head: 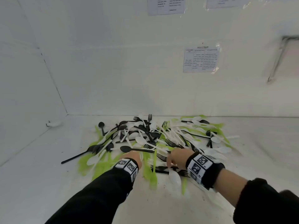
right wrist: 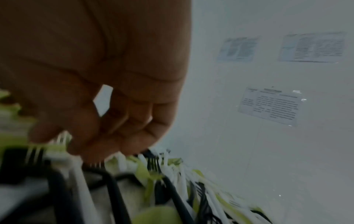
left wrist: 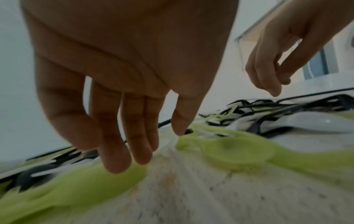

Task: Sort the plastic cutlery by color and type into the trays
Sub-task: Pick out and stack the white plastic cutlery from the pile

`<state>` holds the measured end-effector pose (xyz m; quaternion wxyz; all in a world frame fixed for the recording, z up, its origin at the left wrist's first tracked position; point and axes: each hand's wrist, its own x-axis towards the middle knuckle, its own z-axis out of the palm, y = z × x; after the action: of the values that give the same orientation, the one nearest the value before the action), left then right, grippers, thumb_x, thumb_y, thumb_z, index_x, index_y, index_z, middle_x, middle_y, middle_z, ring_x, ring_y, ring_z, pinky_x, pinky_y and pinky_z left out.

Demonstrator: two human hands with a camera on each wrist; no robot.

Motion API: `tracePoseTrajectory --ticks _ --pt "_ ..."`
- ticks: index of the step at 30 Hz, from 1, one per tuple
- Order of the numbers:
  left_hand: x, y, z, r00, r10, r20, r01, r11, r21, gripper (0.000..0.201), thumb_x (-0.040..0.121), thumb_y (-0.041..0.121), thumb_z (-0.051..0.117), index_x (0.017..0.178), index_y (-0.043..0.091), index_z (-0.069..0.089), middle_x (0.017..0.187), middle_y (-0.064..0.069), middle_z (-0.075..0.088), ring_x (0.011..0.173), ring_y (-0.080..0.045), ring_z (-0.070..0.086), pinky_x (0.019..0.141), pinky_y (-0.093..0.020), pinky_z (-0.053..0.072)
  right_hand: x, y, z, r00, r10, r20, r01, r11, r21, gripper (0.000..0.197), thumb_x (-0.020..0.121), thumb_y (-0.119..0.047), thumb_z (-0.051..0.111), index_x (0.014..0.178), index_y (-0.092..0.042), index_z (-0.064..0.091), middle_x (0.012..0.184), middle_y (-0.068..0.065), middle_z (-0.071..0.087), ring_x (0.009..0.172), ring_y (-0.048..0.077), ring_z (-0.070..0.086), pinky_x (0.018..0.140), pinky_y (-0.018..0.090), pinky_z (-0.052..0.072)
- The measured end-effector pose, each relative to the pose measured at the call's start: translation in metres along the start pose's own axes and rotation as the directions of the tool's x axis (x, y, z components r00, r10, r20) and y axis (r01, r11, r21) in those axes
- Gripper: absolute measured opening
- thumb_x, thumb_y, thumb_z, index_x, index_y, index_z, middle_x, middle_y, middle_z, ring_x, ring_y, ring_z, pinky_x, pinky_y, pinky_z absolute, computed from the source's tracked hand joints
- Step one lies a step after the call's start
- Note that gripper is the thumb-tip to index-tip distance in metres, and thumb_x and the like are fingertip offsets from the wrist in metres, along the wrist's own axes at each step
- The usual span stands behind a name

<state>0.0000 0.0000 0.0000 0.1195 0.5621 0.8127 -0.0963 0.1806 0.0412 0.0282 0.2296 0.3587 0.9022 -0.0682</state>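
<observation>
Head view: I log one mixed cutlery pile point(head: 155, 143), black, white and green, on the white table point(head: 40, 167) near its far edge; my left hand point(head: 135, 159) and right hand point(head: 177, 159) sit at its near side, fingers hidden.

Left wrist view: left fingers point(left wrist: 114, 151) hang straight and released above a green spoon point(left wrist: 239, 151); right hand loosely curled, holding nothing.

Right wrist view: blurred; right fingers point(right wrist: 91, 145) bent down onto white fork tines point(right wrist: 63, 139); grasp: I cannot tell. Three wall sheets point(right wrist: 272, 106) show here.
</observation>
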Motion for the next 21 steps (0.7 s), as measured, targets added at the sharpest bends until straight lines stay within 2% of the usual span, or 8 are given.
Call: tracePoseTrajectory --ticks 2,4,7,11,14,16,18,21 --pt "0.006 -0.003 0.006 0.999 0.021 0.049 -0.019 0.999 -0.039 0.036 0.096 0.019 0.040 0.129 0.007 0.049 0.136 -0.011 0.050 0.124 -0.026 0.050 0.100 -0.033 0.041 0.006 -0.001 0.003 0.999 0.002 0.047 -0.001 1.000 -0.029 0.040 0.089 -0.002 0.055 0.124 -0.021 0.058 0.128 0.009 0.050 0.115 0.029 0.053 0.086 0.035 0.047" --pt "0.011 -0.004 0.008 0.997 0.041 0.071 -0.038 0.998 -0.051 0.035 0.097 0.015 0.040 0.130 0.005 0.049 0.137 -0.012 0.048 0.127 -0.027 0.047 0.103 -0.032 0.038 0.010 -0.003 0.009 0.997 -0.019 0.070 0.026 0.994 -0.102 0.038 0.091 -0.004 0.051 0.123 -0.023 0.058 0.128 0.010 0.048 0.115 0.030 0.052 0.072 0.031 0.044" --pt "0.020 -0.005 0.009 0.996 0.053 0.065 -0.047 0.995 -0.083 0.037 0.097 0.014 0.040 0.132 0.004 0.046 0.139 -0.012 0.046 0.129 -0.026 0.044 0.104 -0.030 0.036 0.016 -0.006 0.014 0.999 -0.025 0.039 0.031 0.983 -0.178 0.033 0.094 -0.007 0.048 0.123 -0.023 0.054 0.127 0.009 0.047 0.110 0.032 0.054 0.052 0.023 0.030" --pt "0.025 -0.015 0.004 0.996 0.033 0.080 -0.019 0.984 -0.175 0.037 0.096 0.017 0.043 0.130 0.002 0.045 0.136 -0.013 0.049 0.123 -0.025 0.051 0.100 -0.029 0.043 0.026 -0.006 0.020 0.998 -0.045 -0.031 0.037 0.970 -0.239 0.035 0.095 -0.009 0.046 0.124 -0.027 0.051 0.124 0.008 0.047 0.105 0.032 0.056 0.064 0.032 0.037" --pt "0.025 -0.023 0.000 0.996 0.056 0.068 -0.033 0.954 -0.298 0.034 0.097 0.017 0.043 0.126 -0.001 0.046 0.127 -0.018 0.054 0.113 -0.030 0.059 0.092 -0.034 0.049 0.032 -0.004 0.020 0.996 -0.074 -0.058 0.058 0.968 -0.245 0.032 0.095 -0.016 0.047 0.124 -0.029 0.052 0.123 0.007 0.047 0.105 0.031 0.056 0.068 0.032 0.039" --pt "0.021 -0.027 -0.004 0.995 0.086 0.058 -0.058 0.925 -0.376 0.033 0.099 0.018 0.039 0.126 -0.001 0.039 0.126 -0.022 0.052 0.114 -0.034 0.056 0.090 -0.037 0.047 0.035 -0.004 0.018 0.992 -0.108 -0.061 0.089 0.962 -0.259 0.033 0.094 -0.019 0.049 0.125 -0.029 0.052 0.124 0.007 0.047 0.108 0.031 0.055 0.069 0.032 0.039" --pt "0.021 -0.030 -0.006 0.993 0.116 -0.009 -0.110 0.914 -0.391 0.033 0.102 0.020 0.032 0.127 0.000 0.036 0.126 -0.022 0.051 0.115 -0.034 0.053 0.089 -0.035 0.043 0.038 -0.004 0.018 0.990 -0.125 -0.064 0.104 0.958 -0.267 0.034 0.093 -0.021 0.051 0.126 -0.027 0.052 0.124 0.007 0.046 0.109 0.031 0.054 0.070 0.032 0.038" --pt "0.021 -0.030 -0.009 0.990 0.104 -0.090 -0.132 0.906 -0.402 0.037 0.102 0.024 0.028 0.121 -0.002 0.046 0.123 -0.020 0.054 0.113 -0.031 0.052 0.089 -0.032 0.040 0.040 -0.003 0.018 0.990 -0.130 -0.058 0.112 0.963 -0.246 0.036 0.091 -0.021 0.052 0.127 -0.028 0.051 0.124 0.007 0.046 0.109 0.031 0.054 0.069 0.031 0.037"
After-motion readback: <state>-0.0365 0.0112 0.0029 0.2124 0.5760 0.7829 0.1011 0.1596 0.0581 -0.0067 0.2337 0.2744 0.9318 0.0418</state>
